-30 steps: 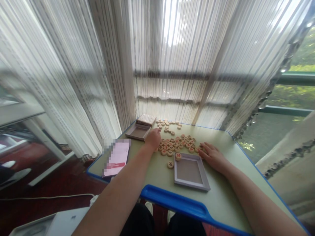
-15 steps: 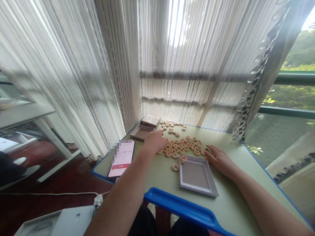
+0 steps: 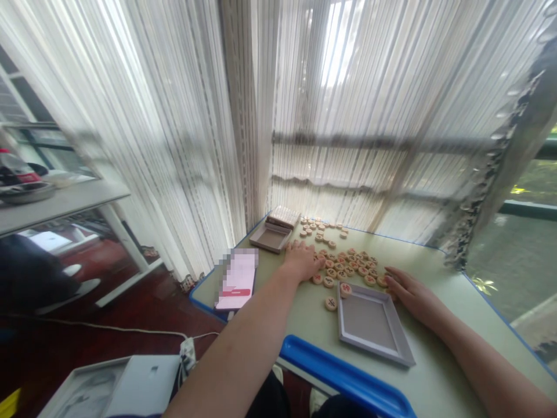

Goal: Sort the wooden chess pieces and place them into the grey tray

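Observation:
Round wooden Chinese chess pieces (image 3: 340,267) with red and black characters lie bunched on the pale green table. My left hand (image 3: 301,260) rests palm down at the left side of this bunch, fingers apart, its thumb side touching the nearest pieces. On the opposite side is my right hand (image 3: 407,291), with fingers stretched out beside the rightmost piece. A shallow grey box tray (image 3: 376,350) lies in front of the bunch; one red-marked piece (image 3: 346,289) sits on its upper left corner. Just left of the tray lies a black-marked piece (image 3: 331,303).
Further chess pieces (image 3: 319,226) are scattered at the table's far edge. A second small tray (image 3: 272,238) and a patterned box (image 3: 284,217) stand at the back left. A phone (image 3: 238,278) lies near the left edge. Blue trim (image 3: 343,371) forms a trough in front.
My left hand has flattened and spread beside the chess pieces. The view has turned left, so everything appears shifted right. My right hand stays by the right side of the bunch.

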{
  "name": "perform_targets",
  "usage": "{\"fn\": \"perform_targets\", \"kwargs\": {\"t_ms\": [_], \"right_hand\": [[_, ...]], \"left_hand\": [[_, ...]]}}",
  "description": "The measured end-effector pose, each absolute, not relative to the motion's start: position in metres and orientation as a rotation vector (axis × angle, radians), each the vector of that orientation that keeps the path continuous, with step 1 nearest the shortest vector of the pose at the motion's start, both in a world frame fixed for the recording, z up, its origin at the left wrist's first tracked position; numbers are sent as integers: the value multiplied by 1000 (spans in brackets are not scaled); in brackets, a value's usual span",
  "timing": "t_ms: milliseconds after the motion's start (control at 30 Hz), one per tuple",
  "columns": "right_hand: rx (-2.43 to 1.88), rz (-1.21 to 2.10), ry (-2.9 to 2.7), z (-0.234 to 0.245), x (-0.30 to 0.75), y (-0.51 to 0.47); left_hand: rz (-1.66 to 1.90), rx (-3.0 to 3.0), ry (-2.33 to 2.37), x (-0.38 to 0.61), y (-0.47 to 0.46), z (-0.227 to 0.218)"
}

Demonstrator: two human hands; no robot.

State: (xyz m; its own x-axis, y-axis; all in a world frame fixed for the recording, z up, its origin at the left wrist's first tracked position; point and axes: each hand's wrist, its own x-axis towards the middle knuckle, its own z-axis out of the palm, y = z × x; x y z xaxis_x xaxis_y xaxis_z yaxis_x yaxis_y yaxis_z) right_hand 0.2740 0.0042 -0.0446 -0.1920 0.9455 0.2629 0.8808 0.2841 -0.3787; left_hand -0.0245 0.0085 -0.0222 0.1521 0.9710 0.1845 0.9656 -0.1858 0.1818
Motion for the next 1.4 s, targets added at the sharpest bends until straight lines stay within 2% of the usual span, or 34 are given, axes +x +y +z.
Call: {"fn": "perform_targets", "kwargs": {"t_ms": [400,567,733,867,1000,1100,1267,1400], "right_hand": [[-1633,132,-2141,-39,272,-2],[-1365,-15,-2260,-27,259,-17],[-1196,64,-2383,-23,241,-25],[-1187,77,-2389,-24,232,-28],[-1171,36,-2371,-23,223,-35],[-1180,60,-2384,-17,217,-35],[-1284,195,-2372,5,206,2],[-1382,45,-2445,16,179,57]], "left_hand": [[522,2386,1996,-23,9,-22],[532,2516,1806,-17,4,-17],[541,2562,1760,-15,6,-18],[686,2580,1752,-16,12,-19],[900,2402,1894,-19,21,-17],[931,2238,2087,-22,28,-19],[879,2167,2201,-23,36,-26],[885,2112,2171,-25,39,-26]]}}
